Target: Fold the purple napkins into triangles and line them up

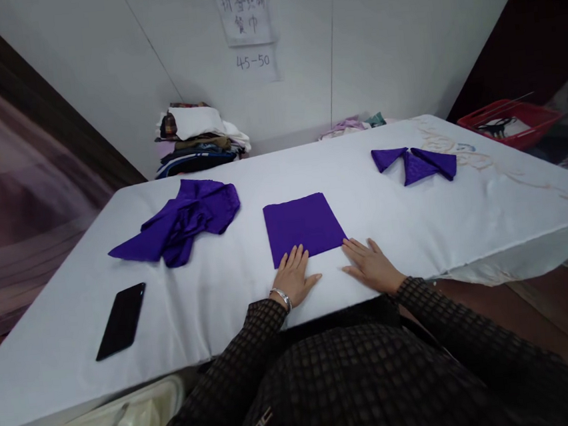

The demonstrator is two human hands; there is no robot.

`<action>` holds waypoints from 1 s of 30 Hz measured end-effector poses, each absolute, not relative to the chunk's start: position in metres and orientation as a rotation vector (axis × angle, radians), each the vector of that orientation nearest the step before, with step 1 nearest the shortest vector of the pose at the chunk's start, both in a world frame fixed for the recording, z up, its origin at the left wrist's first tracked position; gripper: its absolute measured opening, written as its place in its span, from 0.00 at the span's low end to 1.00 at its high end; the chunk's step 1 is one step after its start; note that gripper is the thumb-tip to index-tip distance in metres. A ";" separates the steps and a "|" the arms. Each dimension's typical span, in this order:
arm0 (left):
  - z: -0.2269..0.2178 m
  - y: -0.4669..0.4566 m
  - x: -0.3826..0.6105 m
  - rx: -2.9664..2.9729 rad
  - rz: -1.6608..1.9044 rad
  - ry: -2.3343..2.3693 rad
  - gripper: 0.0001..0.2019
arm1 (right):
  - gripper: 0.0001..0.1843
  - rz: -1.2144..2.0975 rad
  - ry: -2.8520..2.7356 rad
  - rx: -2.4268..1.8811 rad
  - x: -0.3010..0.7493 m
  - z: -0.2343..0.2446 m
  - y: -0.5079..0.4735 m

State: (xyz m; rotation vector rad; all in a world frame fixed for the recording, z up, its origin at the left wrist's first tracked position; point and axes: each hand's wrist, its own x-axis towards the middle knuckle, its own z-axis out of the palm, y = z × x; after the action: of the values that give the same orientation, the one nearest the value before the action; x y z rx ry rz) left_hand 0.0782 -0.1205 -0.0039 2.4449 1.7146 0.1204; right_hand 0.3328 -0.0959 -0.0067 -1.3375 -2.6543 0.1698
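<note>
Your left hand [293, 278] and right hand [372, 266], flat and unclenched, touch the smooth, square, seemingly folded purple cloth [304, 224] near the worktop [358, 199]'s front edge.

From my distant station, I read smooth, matt fabric in the folded purple cloth [301, 225] at the dial's centre, satiny weave in the white tablecloth [231, 292] (soft sheen), paper in the sign [250, 39] at twelve o'clock, shiny metal in the bracelet [282, 297].

Black phone [121, 321], red basket [534, 135]
</note>
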 end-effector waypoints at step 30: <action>0.000 -0.147 0.039 2.360 0.189 1.828 0.37 | 0.33 0.145 -2.718 -0.999 0.286 -0.027 -0.076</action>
State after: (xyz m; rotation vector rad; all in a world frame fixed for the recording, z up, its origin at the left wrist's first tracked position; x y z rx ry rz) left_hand 0.0390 -0.1474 0.0000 2.3596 1.8285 0.1891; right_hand 0.2862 -0.0762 -0.0272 -0.9993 -2.7184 0.1452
